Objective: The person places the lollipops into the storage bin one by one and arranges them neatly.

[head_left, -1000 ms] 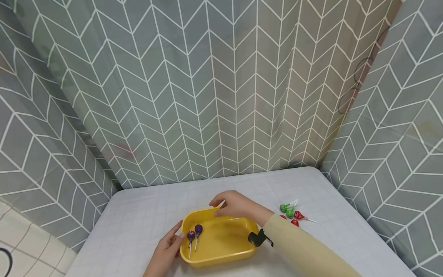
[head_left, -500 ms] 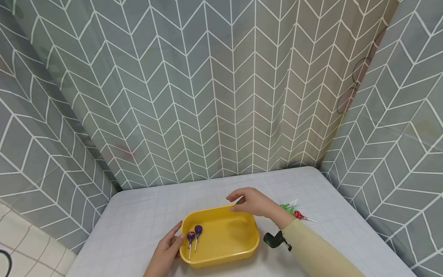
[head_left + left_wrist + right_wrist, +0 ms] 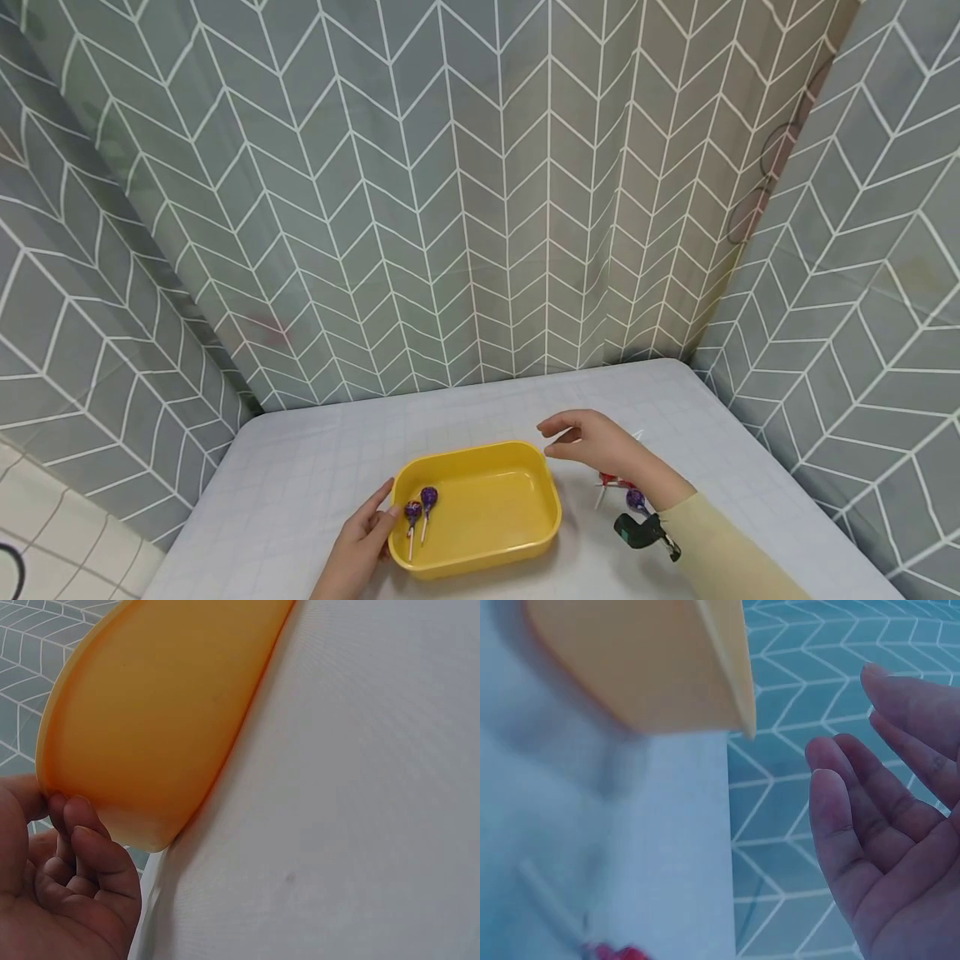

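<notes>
A yellow plastic tray [image 3: 495, 518] lies on the white table, with purple-wrapped lollipops [image 3: 428, 497] at its left end. My left hand [image 3: 360, 537] holds that end, its thumb over the rim and fingers along the outer wall. In the left wrist view, the fingers [image 3: 97, 847] are at the corner of the tray [image 3: 165, 712]. My right hand [image 3: 600, 440] is in the air just beyond the tray's right end, fingers loosely bent, holding nothing. Its palm [image 3: 922, 885] faces the tray wall [image 3: 645, 667] in the right wrist view.
Red lollipops [image 3: 607, 478] and a purple one [image 3: 636, 500] lie right of the tray, partly hidden by the right forearm. A black wrist camera [image 3: 637, 531] hangs under the sleeve [image 3: 720, 542]. Patterned grey curtains [image 3: 480, 208] surround the table [image 3: 315, 450].
My right hand has moved rightward from over the tray's far rim to past its right end. The purple lollipop on the right has come into sight. Left hand and tray stay put.
</notes>
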`<state>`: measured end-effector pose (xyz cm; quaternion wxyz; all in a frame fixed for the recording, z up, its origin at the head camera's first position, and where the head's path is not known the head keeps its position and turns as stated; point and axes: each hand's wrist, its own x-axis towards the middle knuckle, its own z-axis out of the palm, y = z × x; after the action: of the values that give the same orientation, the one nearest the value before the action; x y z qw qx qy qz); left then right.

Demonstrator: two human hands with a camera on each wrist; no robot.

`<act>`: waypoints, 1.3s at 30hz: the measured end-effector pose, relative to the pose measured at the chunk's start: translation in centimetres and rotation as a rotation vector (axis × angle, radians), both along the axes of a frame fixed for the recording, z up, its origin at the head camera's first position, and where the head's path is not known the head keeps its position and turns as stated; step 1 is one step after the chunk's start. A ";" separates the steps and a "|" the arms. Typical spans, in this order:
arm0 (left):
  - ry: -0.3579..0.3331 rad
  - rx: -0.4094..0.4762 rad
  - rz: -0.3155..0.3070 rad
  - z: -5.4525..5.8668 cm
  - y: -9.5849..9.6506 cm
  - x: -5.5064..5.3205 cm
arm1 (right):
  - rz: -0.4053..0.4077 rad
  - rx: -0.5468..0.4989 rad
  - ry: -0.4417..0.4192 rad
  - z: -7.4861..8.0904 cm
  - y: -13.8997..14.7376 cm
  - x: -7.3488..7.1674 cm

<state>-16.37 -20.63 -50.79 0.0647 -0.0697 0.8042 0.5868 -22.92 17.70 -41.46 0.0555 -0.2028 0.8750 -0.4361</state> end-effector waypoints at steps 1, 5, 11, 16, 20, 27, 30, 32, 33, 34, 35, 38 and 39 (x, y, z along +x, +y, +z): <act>0.001 0.000 -0.002 0.0 0.0 0.0 | -0.011 -0.001 -0.004 -0.1 0.4 0.1; 0.005 0.001 -0.002 0.0 0.0 0.0 | -0.052 -0.019 -0.033 -0.6 1.7 0.6; 0.008 0.007 -0.003 0.0 0.0 0.0 | -0.090 -0.072 -0.088 -1.5 3.8 1.5; 0.003 0.005 0.003 -0.1 0.0 0.0 | -0.117 -0.090 -0.111 -2.5 5.5 2.3; 0.001 0.005 0.005 -0.1 0.0 0.0 | -0.126 -0.094 -0.104 -3.2 6.8 3.0; 0.001 0.004 0.002 -0.2 0.0 0.0 | -0.202 -0.027 -0.084 -4.4 8.5 4.1; -0.001 0.005 -0.001 -0.2 0.0 0.0 | -0.214 -0.034 -0.091 -4.9 9.1 4.5; -0.002 0.004 -0.003 -0.1 -0.1 -0.1 | -0.230 -0.021 -0.096 -5.3 9.5 4.7; -0.004 0.006 -0.003 -0.1 -0.1 -0.1 | -0.235 -0.014 -0.096 -5.5 9.6 4.7; -0.005 0.005 -0.003 -0.1 -0.1 -0.1 | -0.246 -0.007 -0.102 -5.7 9.7 4.8; -0.006 0.003 -0.003 -0.1 -0.1 -0.1 | -0.249 0.000 -0.104 -5.8 9.9 4.9; -0.008 -0.001 0.001 -0.1 -0.1 -0.2 | -0.270 0.028 -0.101 -6.2 10.0 5.2; -0.009 -0.003 0.003 -0.1 -0.1 -0.2 | -0.278 0.034 -0.098 -6.4 10.0 5.2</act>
<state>-16.55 -20.72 -50.90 0.0672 -0.0737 0.8046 0.5854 -17.71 27.72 -47.83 0.0406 -0.0573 0.8982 -0.4339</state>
